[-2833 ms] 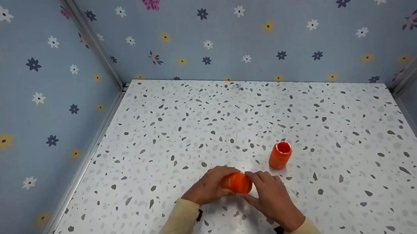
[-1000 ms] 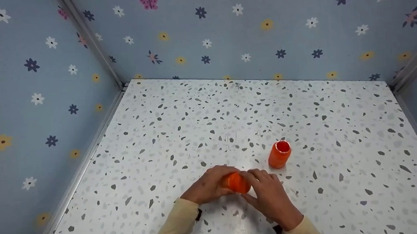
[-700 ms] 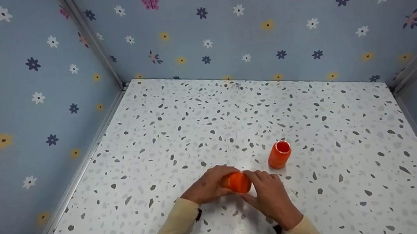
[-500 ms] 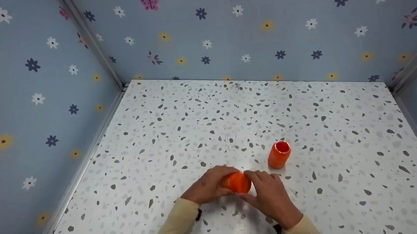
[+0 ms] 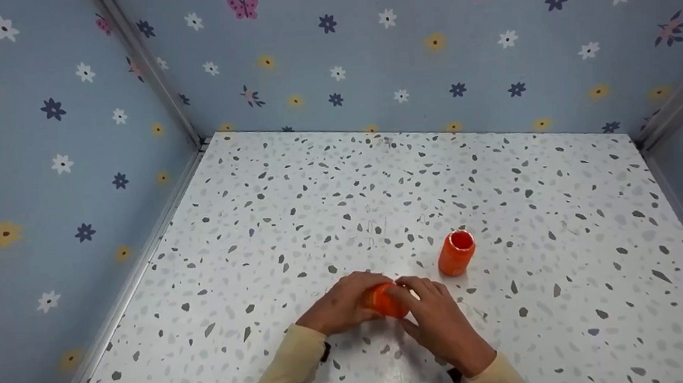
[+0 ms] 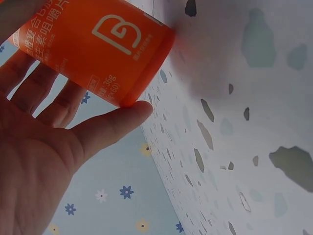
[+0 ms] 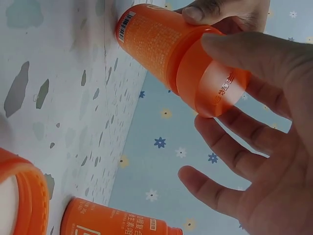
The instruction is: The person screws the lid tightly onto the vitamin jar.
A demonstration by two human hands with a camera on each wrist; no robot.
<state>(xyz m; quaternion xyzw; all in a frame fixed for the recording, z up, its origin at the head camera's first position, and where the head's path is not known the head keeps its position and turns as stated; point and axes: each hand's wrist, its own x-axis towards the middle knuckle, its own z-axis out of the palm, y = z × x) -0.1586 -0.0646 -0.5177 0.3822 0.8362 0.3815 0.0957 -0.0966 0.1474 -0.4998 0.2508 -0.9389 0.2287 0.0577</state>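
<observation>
My left hand (image 5: pixel 339 306) grips an orange plastic pill bottle (image 6: pixel 112 54) near the front of the table. The left wrist view shows its white "B" print, with my thumb at the base edge and the other fingers behind. The bottle is tilted, its capped end toward my right hand (image 5: pixel 441 326). Thumb and fingertips of that hand pinch the orange screw cap (image 7: pixel 210 76), which sits on the bottle. A second orange bottle (image 5: pixel 456 258) stands upright without a cap, just beyond my right hand, its mouth facing up.
A loose orange cap (image 7: pixel 36 188) with a white inside lies near the second bottle in the right wrist view; the head view does not show it. The white speckled table (image 5: pixel 318 205) is bordered by flower-patterned panels (image 5: pixel 368 51) at the back and sides.
My right hand's fingers shift back and forth around the cap and now reach further over it than half a second ago. The left hand and the second bottle stay in place.
</observation>
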